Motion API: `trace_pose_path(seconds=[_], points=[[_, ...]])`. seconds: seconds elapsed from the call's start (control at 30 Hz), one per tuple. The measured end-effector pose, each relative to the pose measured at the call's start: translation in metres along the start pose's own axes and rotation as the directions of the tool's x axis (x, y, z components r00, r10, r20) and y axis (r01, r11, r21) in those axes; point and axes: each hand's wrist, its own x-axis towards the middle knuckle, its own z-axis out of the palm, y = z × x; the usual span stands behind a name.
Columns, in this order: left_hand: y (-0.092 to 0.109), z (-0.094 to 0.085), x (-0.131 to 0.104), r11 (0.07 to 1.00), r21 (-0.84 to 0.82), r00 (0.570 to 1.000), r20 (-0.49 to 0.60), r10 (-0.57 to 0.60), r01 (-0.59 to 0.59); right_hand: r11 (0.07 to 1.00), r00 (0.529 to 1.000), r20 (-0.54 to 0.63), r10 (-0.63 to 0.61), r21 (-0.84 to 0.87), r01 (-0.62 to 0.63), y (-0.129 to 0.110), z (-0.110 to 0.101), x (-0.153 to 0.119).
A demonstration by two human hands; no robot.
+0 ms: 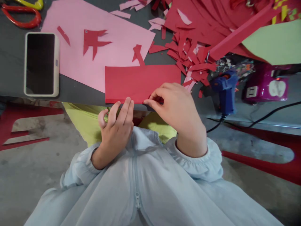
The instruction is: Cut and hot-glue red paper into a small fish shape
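Observation:
A red rectangular sheet of paper (138,80) lies along the table's front edge, with a narrow fold along its near side. The fingertips of my left hand (118,125) rest flat on that near edge, fingers stretched out. My right hand (180,108) pinches the same edge farther right, thumb against curled fingers. Beyond the sheet, a larger pink sheet (77,18) carries a red paper cutout with pointed legs and a small eye (91,39). A red strip (63,36) and another small red cutout (138,54) lie on it too.
A phone (41,64) and red-handled scissors (22,23) sit at left. Red and pink scraps (192,56) are heaped right of the sheet. Farther right are a blue glue gun (227,91), a purple power socket block (268,84), a black cord (270,114) and green paper (277,44).

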Motion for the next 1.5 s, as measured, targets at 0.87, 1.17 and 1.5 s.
trace_pose_path(seconds=[0.87,1.17,1.5], points=[[0.021,0.015,0.004,0.984,0.082,0.977,-0.132,0.166,-0.156,0.999,0.999,0.019,0.033,0.033,-0.033,0.0,-0.001,0.004],[0.019,0.013,0.001,0.993,0.064,0.988,-0.116,0.102,-0.095,0.999,0.999,-0.01,0.041,0.018,-0.041,-0.002,0.003,0.004],[0.019,0.011,0.002,0.989,0.104,0.988,-0.103,0.114,-0.103,0.998,0.993,-0.118,0.02,0.066,-0.012,0.016,0.003,-0.012]])
